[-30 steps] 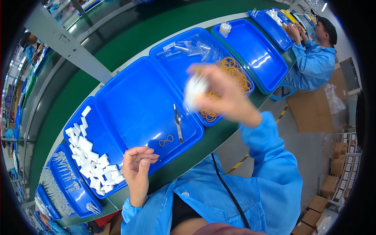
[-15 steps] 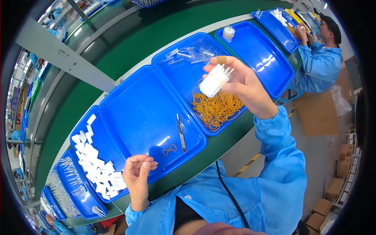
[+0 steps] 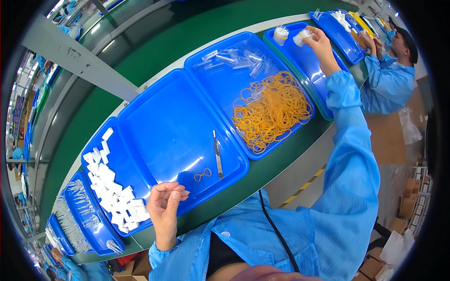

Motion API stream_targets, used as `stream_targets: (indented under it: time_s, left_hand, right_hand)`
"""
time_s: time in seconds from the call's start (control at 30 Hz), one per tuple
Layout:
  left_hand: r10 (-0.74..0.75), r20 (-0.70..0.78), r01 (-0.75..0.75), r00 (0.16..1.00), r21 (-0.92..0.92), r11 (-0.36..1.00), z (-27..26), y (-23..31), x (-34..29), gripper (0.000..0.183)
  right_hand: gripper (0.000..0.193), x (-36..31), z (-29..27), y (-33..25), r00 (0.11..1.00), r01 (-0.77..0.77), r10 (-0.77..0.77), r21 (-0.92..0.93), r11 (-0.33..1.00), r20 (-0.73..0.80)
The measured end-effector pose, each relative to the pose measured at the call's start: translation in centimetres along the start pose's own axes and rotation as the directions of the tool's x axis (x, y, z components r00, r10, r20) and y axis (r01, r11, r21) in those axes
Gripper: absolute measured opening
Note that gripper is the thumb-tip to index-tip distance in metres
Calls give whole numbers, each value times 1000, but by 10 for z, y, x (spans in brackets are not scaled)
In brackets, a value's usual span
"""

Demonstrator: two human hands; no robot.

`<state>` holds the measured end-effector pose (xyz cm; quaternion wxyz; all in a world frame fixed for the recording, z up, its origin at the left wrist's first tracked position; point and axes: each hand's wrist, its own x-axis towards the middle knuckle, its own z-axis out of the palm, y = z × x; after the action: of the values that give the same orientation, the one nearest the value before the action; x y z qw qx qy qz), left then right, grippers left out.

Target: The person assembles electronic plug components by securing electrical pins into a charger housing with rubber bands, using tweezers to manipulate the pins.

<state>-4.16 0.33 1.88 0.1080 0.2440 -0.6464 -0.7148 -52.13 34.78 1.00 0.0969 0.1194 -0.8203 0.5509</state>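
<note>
My right hand (image 3: 322, 47) reaches over the blue tray (image 3: 295, 56) at the far right. Its thumb and fingers grip a bundle of white cylinders (image 3: 300, 39) with thin clear tips pointing up. Just left of it, a similar banded bundle (image 3: 281, 35) stands upright in that tray. My left hand (image 3: 164, 206) hovers at the near edge of the middle blue tray (image 3: 159, 117), its fingers loosely bent and apart, with nothing visible in them. Inside this tray lie metal tweezers (image 3: 218, 157) and a twisted rubber band (image 3: 202, 175).
Yellow rubber bands (image 3: 272, 112) and clear plastic tubes (image 3: 234, 58) share one tray. White blocks (image 3: 112, 192) fill another at left, beside trays of thin clear pieces (image 3: 82, 201). A grey post (image 3: 79, 56) rises behind. A co-worker (image 3: 391, 75) sits at far right.
My right hand has carried the bundle away from above the rubber bands, rightward and farther out, over the far-right tray beside the standing bundle. The left hand has stayed nearly still.
</note>
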Motion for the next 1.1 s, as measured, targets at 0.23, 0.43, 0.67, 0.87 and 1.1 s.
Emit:
stream_targets:
  time_s: [0.23, 0.43, 0.67, 0.87, 1.1]
  left_hand:
    - [-16, -25, 16, 1000, 8, 1000, -2, 0, -9, 21]
    - [-33, -9, 33, 999, -19, 999, -2, 0, -11, 20]
    - [-29, -26, 29, 999, 1, 1000, -7, 0, -16, 20]
    - [-20, 15, 20, 1000, -3, 1000, -10, -4, -17, 20]
    - [-45, 25, 46, 999, -38, 998, -20, -3, -22, 21]
  right_hand:
    - [61, 26, 38, 30, 994, 59, -51, -91, 994, 92]
    - [71, 31, 39, 38, 993, 77, -58, -197, 977, 102]
    - [61, 19, 11, 32, 996, 49, -71, -360, 932, -46]
    - [54, 9, 14, 15, 905, 365, -417, -654, 662, 83]
    - [59, -30, 49, -48, 798, 563, -532, -669, 486, 284]
